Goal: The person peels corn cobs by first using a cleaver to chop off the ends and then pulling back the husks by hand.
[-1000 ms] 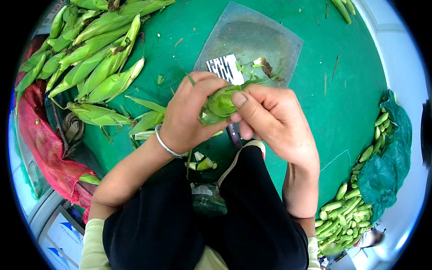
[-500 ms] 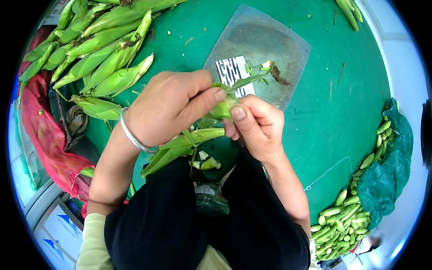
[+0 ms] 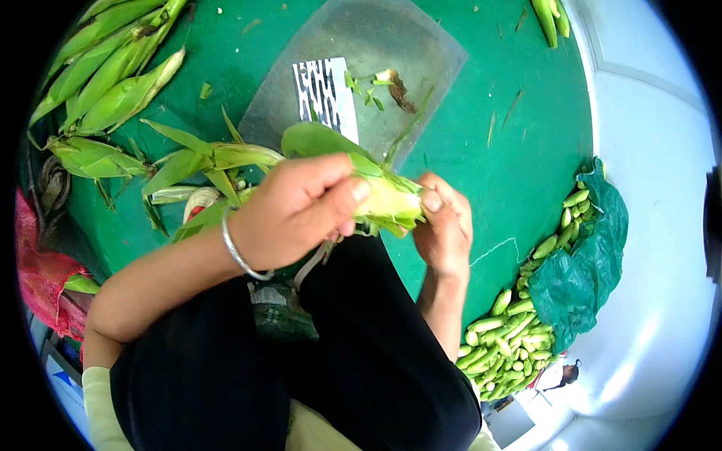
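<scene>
Corn [image 3: 395,199] gripped in both hands, in front of the right knee [image 3: 357,274].

Left hand [image 3: 297,199] closed round the corn's left part, thumb pressed on top, fingers mostly hidden; right hand [image 3: 445,229] pinched the right end, thumb against bent fingers. Corn ran between the two grips, lying roughly crosswise, slightly tilted down to the right, pale middle exposed; part inside left fist not visible. Broad leaf [image 3: 320,139] stuck out above left knuckles, thin strip [image 3: 406,128] rose from the corn's upper side. Clear sheet [image 3: 425,49] with patterned card [image 3: 325,98] lay beyond the hands on green surface [image 3: 519,135]; loose husks [image 3: 180,169] near left wrist, corn pile [image 3: 113,83] farther left.
</scene>
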Tool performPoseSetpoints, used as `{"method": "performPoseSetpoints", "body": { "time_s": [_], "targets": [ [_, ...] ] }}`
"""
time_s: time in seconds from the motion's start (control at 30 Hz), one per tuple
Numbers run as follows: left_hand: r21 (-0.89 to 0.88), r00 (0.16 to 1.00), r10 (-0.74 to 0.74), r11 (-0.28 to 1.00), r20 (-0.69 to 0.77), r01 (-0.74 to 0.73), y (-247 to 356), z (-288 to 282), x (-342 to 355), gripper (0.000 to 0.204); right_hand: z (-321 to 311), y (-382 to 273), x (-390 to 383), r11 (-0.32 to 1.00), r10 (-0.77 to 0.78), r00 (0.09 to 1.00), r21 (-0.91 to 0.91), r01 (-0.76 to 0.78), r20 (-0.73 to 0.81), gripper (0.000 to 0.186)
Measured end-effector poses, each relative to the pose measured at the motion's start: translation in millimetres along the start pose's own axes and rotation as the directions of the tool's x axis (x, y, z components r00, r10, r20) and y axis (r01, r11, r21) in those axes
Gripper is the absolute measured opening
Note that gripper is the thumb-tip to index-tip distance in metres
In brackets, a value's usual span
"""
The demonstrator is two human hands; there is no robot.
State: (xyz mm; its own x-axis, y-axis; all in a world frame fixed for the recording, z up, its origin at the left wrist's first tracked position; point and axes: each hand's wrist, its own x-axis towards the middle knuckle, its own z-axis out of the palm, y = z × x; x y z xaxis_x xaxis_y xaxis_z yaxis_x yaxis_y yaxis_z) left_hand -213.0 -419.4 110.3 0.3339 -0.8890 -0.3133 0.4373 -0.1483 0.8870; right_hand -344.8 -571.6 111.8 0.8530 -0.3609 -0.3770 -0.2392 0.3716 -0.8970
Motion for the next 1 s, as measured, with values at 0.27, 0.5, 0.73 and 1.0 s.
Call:
{"method": "performPoseSetpoints", "body": {
  "time_s": [0.27,0.5,0.73,1.0],
  "targets": [
    [0.244,0.992,0.125,0.962,0.008,-0.123,12.8,-86.0,-3.0,0.014,-7.7,-58.5,16.5,0.933,-0.008,0.981,-0.354,-0.062,-0.192,0.024],
    [0.745,0.745,0.288,-0.135,-0.602,0.654,-53.5,-341.0,-83.4,0.065,-101.3,-135.9,144.8,0.945,-0.252,0.89,-0.297,0.14,-0.381,0.029],
    [0.736,0.749,0.316,-0.185,-0.582,0.651,-82.5,-422.5,-141.8,0.074,-183.2,-134.1,317.3,0.765,-0.456,0.806,-0.63,0.137,-0.378,0.021],
    [0.837,0.843,0.017,-0.11,-0.538,0.537,-42.4,-347.1,-118.3,0.069,-106.3,-22.5,201.8,0.423,-0.438,0.899,-0.878,0.224,0.019,0.021]
  ]
}}
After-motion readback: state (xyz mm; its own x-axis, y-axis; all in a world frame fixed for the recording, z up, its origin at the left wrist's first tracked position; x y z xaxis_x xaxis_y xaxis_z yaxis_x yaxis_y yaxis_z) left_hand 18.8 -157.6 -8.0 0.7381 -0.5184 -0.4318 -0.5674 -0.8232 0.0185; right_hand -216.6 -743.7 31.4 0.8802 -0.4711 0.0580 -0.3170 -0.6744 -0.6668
